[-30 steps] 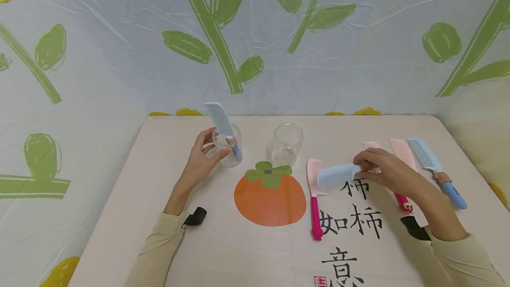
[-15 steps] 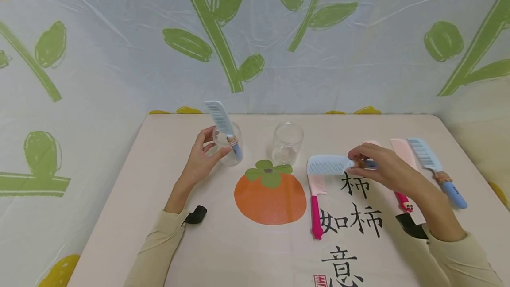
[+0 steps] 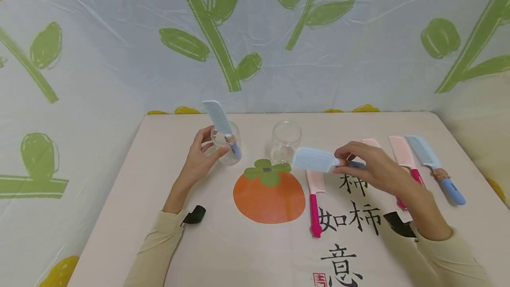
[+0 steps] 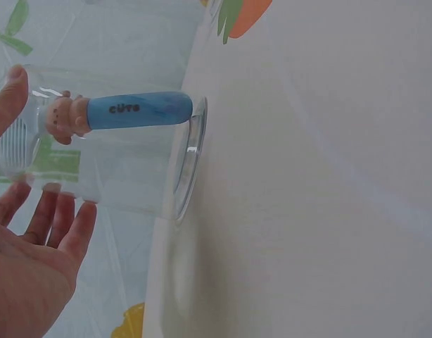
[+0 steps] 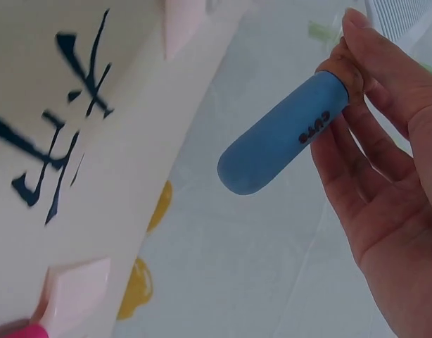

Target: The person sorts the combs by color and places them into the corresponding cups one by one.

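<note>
My left hand (image 3: pixel 201 156) grips a clear glass jar (image 4: pixel 131 179) on the table, thumb on one side and fingers on the other. Inside that jar a blue comb (image 3: pixel 217 116) leans with its handle down and its teeth above the rim. My right hand (image 3: pixel 368 163) pinches a second blue comb (image 3: pixel 314 159) near the bear-like figure at its neck. This comb is held nearly level above the table, its toothed end pointing left. In the right wrist view its blue handle (image 5: pixel 283 137) sticks out past the fingers.
Another glass jar (image 3: pixel 287 141) stands right of the held one. A pink comb (image 3: pixel 315 203) lies below the raised comb. Further right are another pink comb (image 3: pixel 402 152), a partly hidden pink comb (image 3: pixel 371 142) and a blue comb (image 3: pixel 442 172). A patterned cloth (image 3: pixel 338 74) hangs behind the table.
My right hand has carried the blue comb to the left and slightly up, from over the black characters toward the second jar. The left hand and its jar stay in place.
</note>
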Demonstrator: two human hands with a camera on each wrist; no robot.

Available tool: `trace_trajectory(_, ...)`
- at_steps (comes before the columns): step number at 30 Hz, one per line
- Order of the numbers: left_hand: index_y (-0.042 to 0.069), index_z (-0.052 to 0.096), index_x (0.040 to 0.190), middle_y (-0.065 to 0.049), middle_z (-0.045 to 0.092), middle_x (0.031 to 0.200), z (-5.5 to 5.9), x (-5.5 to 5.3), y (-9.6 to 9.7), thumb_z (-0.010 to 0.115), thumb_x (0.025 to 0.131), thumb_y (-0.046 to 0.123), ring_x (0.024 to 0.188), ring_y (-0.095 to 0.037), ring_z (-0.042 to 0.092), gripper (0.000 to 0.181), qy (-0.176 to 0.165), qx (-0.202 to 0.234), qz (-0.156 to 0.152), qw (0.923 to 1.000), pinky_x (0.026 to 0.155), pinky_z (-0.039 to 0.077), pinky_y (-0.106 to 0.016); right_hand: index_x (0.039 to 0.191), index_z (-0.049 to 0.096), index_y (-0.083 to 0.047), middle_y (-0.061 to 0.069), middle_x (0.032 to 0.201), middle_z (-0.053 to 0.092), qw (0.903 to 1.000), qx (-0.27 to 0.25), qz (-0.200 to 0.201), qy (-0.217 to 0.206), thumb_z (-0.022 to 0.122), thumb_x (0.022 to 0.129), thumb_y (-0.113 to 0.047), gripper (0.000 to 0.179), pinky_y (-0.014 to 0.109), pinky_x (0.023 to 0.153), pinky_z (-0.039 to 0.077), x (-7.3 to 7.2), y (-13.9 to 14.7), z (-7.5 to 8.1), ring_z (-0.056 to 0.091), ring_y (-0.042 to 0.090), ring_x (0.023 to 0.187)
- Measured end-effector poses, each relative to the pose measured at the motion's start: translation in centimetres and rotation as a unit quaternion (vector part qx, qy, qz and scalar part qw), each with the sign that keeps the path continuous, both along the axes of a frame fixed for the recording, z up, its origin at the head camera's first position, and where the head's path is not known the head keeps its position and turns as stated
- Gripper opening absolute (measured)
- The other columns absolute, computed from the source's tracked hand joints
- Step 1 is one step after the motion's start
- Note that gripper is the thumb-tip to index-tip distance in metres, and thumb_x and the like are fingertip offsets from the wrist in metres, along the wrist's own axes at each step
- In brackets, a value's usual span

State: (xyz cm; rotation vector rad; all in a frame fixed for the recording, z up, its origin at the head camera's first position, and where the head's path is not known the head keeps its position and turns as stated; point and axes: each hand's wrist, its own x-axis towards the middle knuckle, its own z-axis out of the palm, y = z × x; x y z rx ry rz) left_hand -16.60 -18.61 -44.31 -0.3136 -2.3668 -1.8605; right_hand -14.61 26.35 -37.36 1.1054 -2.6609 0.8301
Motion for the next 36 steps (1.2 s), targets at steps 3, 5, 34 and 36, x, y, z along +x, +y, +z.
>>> trace_trajectory(3, 0.006, 0.039, 0.151, -0.014, 0.047, 0.143, 0.0, 0.0, -0.1, 0.079, 0.092, 0.010, 0.130, -0.030, 0.044, 0.071, 0.000, 0.000, -0.001, 1.0000, 0.117, 0.036, -0.053, 0.109, 0.069, -0.013, -0.011, 0.098, 0.068, 0.9999, -0.013, 0.001, -0.009, 0.092, 0.071, -0.002, 0.045, 0.013, 0.078, 0.054, 0.2, -0.9, 0.1, 0.066, 0.008, 0.085)
trace_trajectory(5, 0.006, 0.039, 0.151, -0.014, 0.047, 0.143, 0.0, 0.0, -0.1, 0.079, 0.092, 0.011, 0.130, -0.030, 0.044, 0.071, -0.001, -0.001, -0.001, 1.0000, 0.117, 0.036, -0.052, 0.109, 0.070, -0.014, -0.011, 0.098, 0.069, 0.9997, -0.021, -0.003, -0.014, 0.092, 0.072, -0.004, 0.045, 0.014, 0.075, 0.054, 0.3, -1.5, 0.2, 0.067, 0.008, 0.085)
trace_trajectory(34, 0.006, 0.039, 0.150, -0.011, 0.047, 0.143, 0.1, 0.0, -0.1, 0.079, 0.092, 0.012, 0.129, -0.025, 0.045, 0.071, -0.003, -0.005, 0.000, 1.0000, 0.117, 0.038, -0.048, 0.106, 0.072, -0.008, -0.002, 0.100, 0.073, 0.9799, -0.187, 0.037, -0.058, 0.089, 0.077, 0.000, 0.035, 0.029, 0.078, 0.061, -0.5, -10.2, 0.9, 0.071, 0.013, 0.084)
trace_trajectory(36, 0.007, 0.039, 0.151, -0.011, 0.047, 0.143, 0.0, 0.0, 0.0, 0.079, 0.092, 0.013, 0.130, -0.026, 0.045, 0.071, -0.002, -0.007, 0.000, 1.0000, 0.116, 0.038, -0.049, 0.105, 0.072, -0.008, -0.002, 0.099, 0.073, 0.9781, -0.197, 0.039, -0.055, 0.089, 0.078, 0.000, 0.033, 0.030, 0.078, 0.061, -0.6, -10.7, 1.0, 0.071, 0.014, 0.083)
